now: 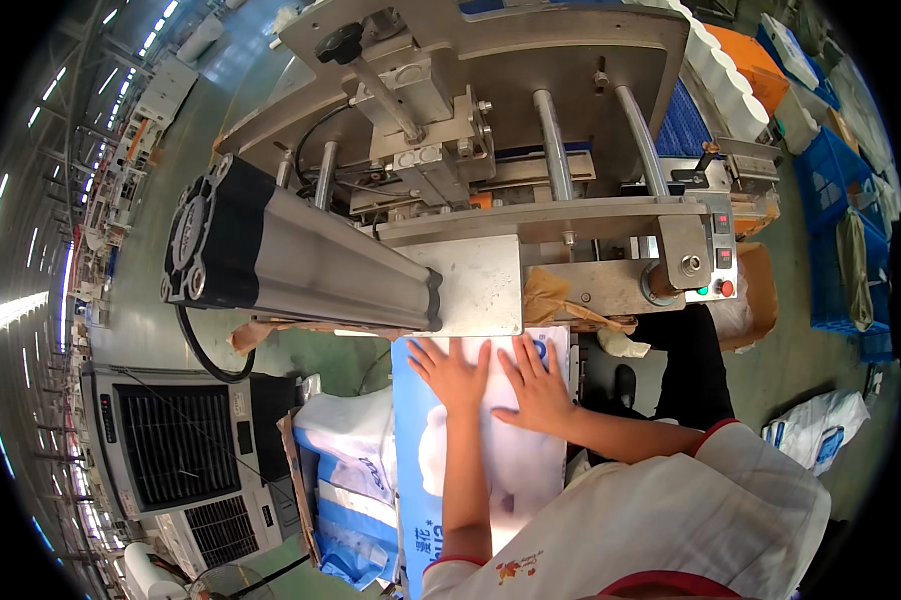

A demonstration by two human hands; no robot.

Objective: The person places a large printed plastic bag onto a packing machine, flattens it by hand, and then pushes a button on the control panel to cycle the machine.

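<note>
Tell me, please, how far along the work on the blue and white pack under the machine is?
Done: the blue and white pack lies flat with its top edge at the steel plate. In hand: the left hand and right hand press on it, palms down, side by side. Left: more packs are stacked beside it; nothing shows whether the machine has closed.

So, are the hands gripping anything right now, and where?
Nothing gripped: left hand and right hand lie flat, fingers spread, on the upper end of the blue-and-white plastic bag.
</note>
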